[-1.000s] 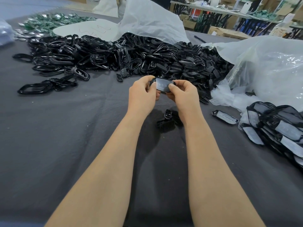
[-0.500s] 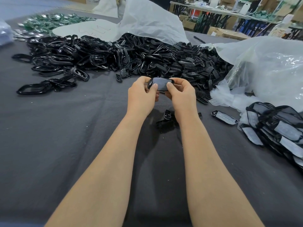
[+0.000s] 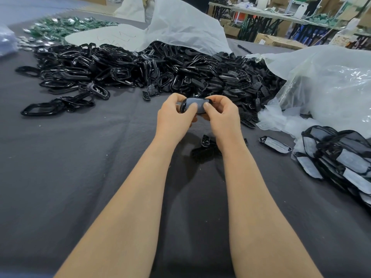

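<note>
1. Our left hand [image 3: 172, 115] curls round the left end of a small black oval plastic shell with a grey film face [image 3: 197, 103]. The thumb presses on the film and the fingers wrap behind.
2. Our right hand [image 3: 222, 116] pinches the right end of the same shell, its thumb on the film close beside the left thumb.
3. The shell is held off the table between both hands, long side roughly level, film face towards us.
4. At six o'clock from the shell, a few small black plastic inserts [image 3: 205, 146] lie on the dark grey cloth table [image 3: 80, 177], partly hidden by our right wrist.
5. At four o'clock a single film-faced black shell [image 3: 275, 144] lies flat on the cloth, apart from our hands.
6. Farther out at four o'clock sits a pile of film-faced black shells [image 3: 341, 157].
7. From ten round to one o'clock spreads a broad heap of black plastic frames [image 3: 140, 73].
8. At two o'clock rests a crumpled clear plastic bag [image 3: 331, 87].
9. At twelve o'clock a white plastic sheet [image 3: 180, 27] drapes the heap's far edge.
10. At eleven o'clock, well away, lie green circuit boards [image 3: 60, 27].
</note>
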`<state>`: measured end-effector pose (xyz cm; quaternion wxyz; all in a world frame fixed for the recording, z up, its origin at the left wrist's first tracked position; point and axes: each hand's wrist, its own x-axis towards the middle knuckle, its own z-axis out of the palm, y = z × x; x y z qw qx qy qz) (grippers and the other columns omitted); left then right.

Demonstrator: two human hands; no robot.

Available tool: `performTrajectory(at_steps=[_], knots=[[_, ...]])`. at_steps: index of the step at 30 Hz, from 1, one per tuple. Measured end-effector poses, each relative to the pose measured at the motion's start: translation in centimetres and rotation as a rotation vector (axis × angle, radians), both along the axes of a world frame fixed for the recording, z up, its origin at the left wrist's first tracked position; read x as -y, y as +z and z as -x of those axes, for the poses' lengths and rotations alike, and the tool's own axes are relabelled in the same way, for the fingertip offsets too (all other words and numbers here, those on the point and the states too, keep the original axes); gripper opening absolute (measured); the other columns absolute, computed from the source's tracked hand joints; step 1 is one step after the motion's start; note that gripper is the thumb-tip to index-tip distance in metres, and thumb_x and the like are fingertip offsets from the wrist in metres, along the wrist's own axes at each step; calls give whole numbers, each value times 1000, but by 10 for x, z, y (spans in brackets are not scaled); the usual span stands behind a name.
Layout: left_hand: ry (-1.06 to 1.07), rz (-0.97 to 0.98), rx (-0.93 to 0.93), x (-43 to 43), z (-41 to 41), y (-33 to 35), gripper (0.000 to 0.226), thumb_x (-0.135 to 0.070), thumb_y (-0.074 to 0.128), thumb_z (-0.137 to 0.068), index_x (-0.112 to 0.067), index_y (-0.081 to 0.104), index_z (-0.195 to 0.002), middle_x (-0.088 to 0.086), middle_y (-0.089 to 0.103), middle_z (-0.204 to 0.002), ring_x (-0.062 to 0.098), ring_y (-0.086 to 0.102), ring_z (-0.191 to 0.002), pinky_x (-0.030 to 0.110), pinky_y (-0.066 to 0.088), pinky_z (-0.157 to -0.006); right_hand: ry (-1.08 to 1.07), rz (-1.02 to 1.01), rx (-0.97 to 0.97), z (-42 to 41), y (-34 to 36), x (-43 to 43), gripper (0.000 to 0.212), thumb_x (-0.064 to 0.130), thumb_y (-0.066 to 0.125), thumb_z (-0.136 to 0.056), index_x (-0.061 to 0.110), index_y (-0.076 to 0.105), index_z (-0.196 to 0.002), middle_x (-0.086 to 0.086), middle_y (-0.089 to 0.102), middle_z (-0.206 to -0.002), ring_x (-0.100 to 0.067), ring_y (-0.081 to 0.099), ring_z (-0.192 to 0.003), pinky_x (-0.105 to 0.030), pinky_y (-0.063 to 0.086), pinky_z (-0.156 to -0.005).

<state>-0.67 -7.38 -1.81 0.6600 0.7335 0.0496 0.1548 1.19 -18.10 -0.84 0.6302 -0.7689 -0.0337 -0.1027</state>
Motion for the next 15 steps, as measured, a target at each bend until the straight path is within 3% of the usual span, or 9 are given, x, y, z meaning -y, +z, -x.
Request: performTrajectory(at_steps=[5,11,13,15], knots=[[-89,41,-22,-1,0,1,15,-12,58,-95,-25,58,-86,4,70,-89,10,72,-70,21,56,-62,60,104,19,1,1,2,12,5,55,-92,15,60,-97,-5,65,-91,-16,62,-85,-33,54,-84],[-44,111,-18,0,0,1,15,-8,54,-96,-20,55,-87,6,69,-90,8,71,-66,19,56,-62,-41,71,67,4,2,-5,17,5,51,-93,15,62,-104,-10,68,-93,-25,67,-88,-39,55,-85],[-11,134,-11,1,0,1,15,-8,54,-97,-20,54,-87,6,68,-89,6,70,-64,17,55,-60,-90,70,114,5,1,-8,18,1,48,-92,16,58,-96,-6,68,-88,-22,67,-83,-31,55,-80],[18,155,-9,2,0,1,15,-9,54,-97,-21,53,-87,2,67,-87,4,69,-63,16,55,-59,-119,143,190,8,1,-11,17,1,50,-91,16,56,-92,4,63,-81,-13,63,-78,-13,49,-71]])
